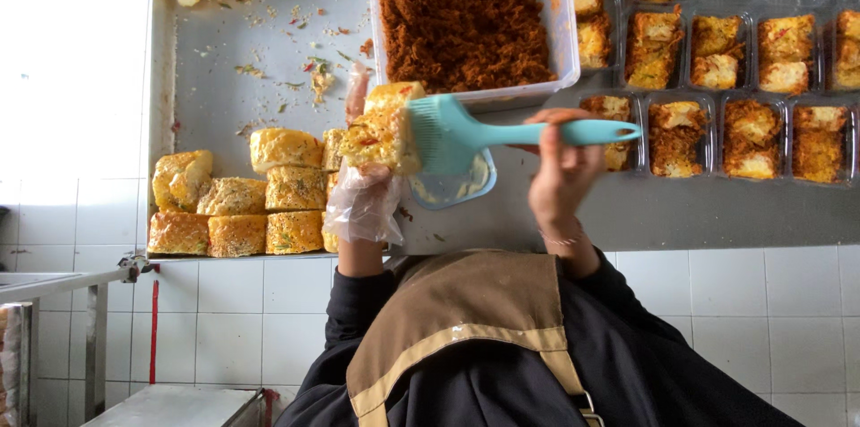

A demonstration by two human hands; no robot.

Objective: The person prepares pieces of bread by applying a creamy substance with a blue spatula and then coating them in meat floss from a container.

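Note:
My left hand (363,203), in a clear plastic glove, holds up a yellow square piece of bread (381,136) flecked with red and green. My right hand (560,172) grips the handle of a teal silicone brush (502,133), and its bristles press against the side of that piece. Just beneath the brush head sits a small clear bowl (457,189) with pale sauce in it.
A metal tray (224,60) holds crumbs and several more bread pieces (237,203). A clear tub of brown shredded floss (466,10) stands beyond the hands. To the right, clear plastic boxes (752,136) hold several floss-coated pieces. Below is white tiling.

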